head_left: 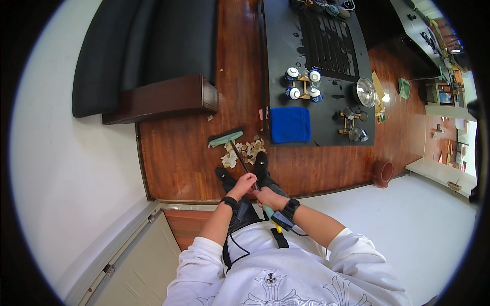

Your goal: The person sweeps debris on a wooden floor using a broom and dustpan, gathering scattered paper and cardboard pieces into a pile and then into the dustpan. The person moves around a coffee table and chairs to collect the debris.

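Note:
My left hand (245, 184) and my right hand (268, 197) are both closed around the handle of a broom (240, 157), the left one further down the stick. The broom's green head (226, 139) with dark bristles rests on the wooden floor, beyond my shoes. Torn pieces of pale paper or card (248, 150) lie in a loose pile between the broom head and my feet, some beside the stick. A small scrap (209, 118) lies near the sofa's end. The green grip end of the handle passes under my right wrist.
A black sofa (176, 42) with a wooden arm stands at the upper left. The dark tea table (329, 114) holds a folded blue cloth (290, 124), cups (293, 72) and a glass bowl (366, 92). A green dustpan (404, 88) and a brown bin (383, 174) stand right.

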`<action>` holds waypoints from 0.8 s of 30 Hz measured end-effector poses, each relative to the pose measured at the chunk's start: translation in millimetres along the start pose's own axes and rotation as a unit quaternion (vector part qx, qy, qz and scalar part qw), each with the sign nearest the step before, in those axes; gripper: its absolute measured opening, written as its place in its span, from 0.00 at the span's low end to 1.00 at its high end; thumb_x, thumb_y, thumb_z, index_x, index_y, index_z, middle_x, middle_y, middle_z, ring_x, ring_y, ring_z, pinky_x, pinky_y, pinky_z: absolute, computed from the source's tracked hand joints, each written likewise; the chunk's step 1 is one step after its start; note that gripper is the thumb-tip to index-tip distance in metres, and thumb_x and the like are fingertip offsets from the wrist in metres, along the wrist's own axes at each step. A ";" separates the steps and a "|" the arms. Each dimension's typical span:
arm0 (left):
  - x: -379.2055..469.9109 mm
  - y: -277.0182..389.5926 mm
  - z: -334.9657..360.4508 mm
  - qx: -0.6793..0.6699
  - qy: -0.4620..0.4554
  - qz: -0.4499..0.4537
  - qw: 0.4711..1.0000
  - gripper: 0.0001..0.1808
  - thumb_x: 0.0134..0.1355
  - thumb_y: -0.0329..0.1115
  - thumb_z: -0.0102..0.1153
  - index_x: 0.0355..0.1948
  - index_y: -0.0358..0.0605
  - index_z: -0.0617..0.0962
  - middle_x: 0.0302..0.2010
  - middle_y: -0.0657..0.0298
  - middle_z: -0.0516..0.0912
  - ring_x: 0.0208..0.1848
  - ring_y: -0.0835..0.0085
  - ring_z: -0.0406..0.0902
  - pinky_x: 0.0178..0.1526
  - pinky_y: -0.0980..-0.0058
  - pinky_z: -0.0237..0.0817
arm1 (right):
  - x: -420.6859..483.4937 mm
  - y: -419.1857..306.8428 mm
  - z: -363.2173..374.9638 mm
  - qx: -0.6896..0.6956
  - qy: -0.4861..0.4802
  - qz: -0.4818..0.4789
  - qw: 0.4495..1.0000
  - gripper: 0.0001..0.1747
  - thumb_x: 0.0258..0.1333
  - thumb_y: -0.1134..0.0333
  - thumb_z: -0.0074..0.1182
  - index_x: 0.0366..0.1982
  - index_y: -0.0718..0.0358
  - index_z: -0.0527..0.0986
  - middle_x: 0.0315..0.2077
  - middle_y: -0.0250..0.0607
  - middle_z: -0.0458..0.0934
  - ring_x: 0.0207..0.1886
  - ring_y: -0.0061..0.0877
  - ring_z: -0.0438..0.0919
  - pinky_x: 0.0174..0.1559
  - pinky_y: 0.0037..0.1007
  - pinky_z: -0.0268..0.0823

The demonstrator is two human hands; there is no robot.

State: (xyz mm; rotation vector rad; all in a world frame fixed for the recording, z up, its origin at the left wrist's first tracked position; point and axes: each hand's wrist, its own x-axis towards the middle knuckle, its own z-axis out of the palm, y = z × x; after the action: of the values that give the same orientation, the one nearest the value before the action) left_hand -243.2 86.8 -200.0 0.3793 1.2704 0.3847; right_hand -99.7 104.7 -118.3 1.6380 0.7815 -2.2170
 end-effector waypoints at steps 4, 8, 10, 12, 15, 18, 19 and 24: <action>-16.0 -4.7 0.8 0.010 -0.012 0.026 1.000 0.04 0.63 0.35 0.52 0.33 0.48 0.75 0.23 0.70 0.75 0.25 0.81 0.73 0.26 0.80 0.64 | -14.7 0.1 10.9 0.035 0.005 -0.001 0.999 0.15 0.65 0.61 0.43 0.31 0.68 0.68 0.17 0.36 0.70 0.16 0.23 0.69 0.19 0.28 0.63; -13.0 -9.1 -16.8 0.016 0.005 0.087 0.996 0.05 0.63 0.35 0.51 0.31 0.46 0.74 0.23 0.69 0.74 0.25 0.81 0.72 0.27 0.79 0.63 | -5.9 -17.8 30.9 0.062 -0.002 -0.060 0.996 0.12 0.64 0.62 0.45 0.36 0.66 0.66 0.19 0.34 0.69 0.16 0.22 0.68 0.19 0.27 0.62; -3.1 -5.6 -29.0 0.073 0.059 0.110 0.989 0.08 0.64 0.36 0.50 0.32 0.44 0.74 0.22 0.67 0.73 0.26 0.79 0.72 0.29 0.76 0.63 | -1.0 -33.7 40.2 0.096 0.003 -0.071 0.993 0.12 0.63 0.62 0.46 0.35 0.65 0.65 0.19 0.34 0.70 0.16 0.22 0.69 0.19 0.26 0.62; 6.7 -0.7 -41.7 0.099 0.113 0.150 0.977 0.10 0.64 0.38 0.49 0.31 0.43 0.74 0.22 0.66 0.73 0.26 0.78 0.72 0.30 0.74 0.64 | 1.4 -51.0 45.6 0.132 0.005 -0.068 0.989 0.12 0.63 0.61 0.49 0.34 0.63 0.65 0.22 0.34 0.71 0.19 0.22 0.71 0.20 0.26 0.64; 24.5 5.2 -60.8 0.098 0.140 0.196 0.966 0.11 0.66 0.40 0.47 0.34 0.43 0.74 0.22 0.66 0.72 0.26 0.76 0.70 0.31 0.73 0.64 | -3.9 -65.2 50.2 0.290 0.024 -0.065 0.954 0.11 0.60 0.62 0.52 0.33 0.63 0.68 0.22 0.34 0.72 0.21 0.22 0.73 0.21 0.26 0.65; 50.2 10.1 -78.2 0.068 0.167 0.199 0.963 0.12 0.67 0.41 0.47 0.35 0.43 0.73 0.22 0.65 0.72 0.23 0.74 0.70 0.27 0.72 0.63 | -17.2 -58.1 41.4 0.377 -0.099 0.016 0.921 0.14 0.65 0.56 0.49 0.36 0.61 0.68 0.25 0.32 0.72 0.22 0.21 0.72 0.22 0.24 0.66; 55.8 6.5 -76.3 0.062 0.146 0.153 0.975 0.13 0.67 0.42 0.47 0.35 0.43 0.73 0.21 0.65 0.72 0.22 0.73 0.70 0.26 0.71 0.63 | -22.9 -50.1 38.9 0.426 -0.142 0.044 0.892 0.15 0.66 0.55 0.48 0.36 0.60 0.68 0.25 0.32 0.72 0.22 0.20 0.71 0.22 0.23 0.65; 68.7 -12.5 -35.7 0.098 0.060 0.053 0.992 0.14 0.66 0.43 0.44 0.34 0.42 0.71 0.19 0.61 0.73 0.20 0.67 0.74 0.23 0.68 0.65 | -54.6 -14.7 14.3 0.438 -0.119 0.128 0.882 0.15 0.69 0.52 0.40 0.35 0.57 0.64 0.19 0.25 0.63 0.14 0.11 0.54 0.16 0.16 0.46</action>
State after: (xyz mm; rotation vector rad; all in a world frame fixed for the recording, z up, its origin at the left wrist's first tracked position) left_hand -259.6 110.9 -272.8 0.5996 1.4143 0.3769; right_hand -101.2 103.4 -60.0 1.5771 -0.5835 -2.6434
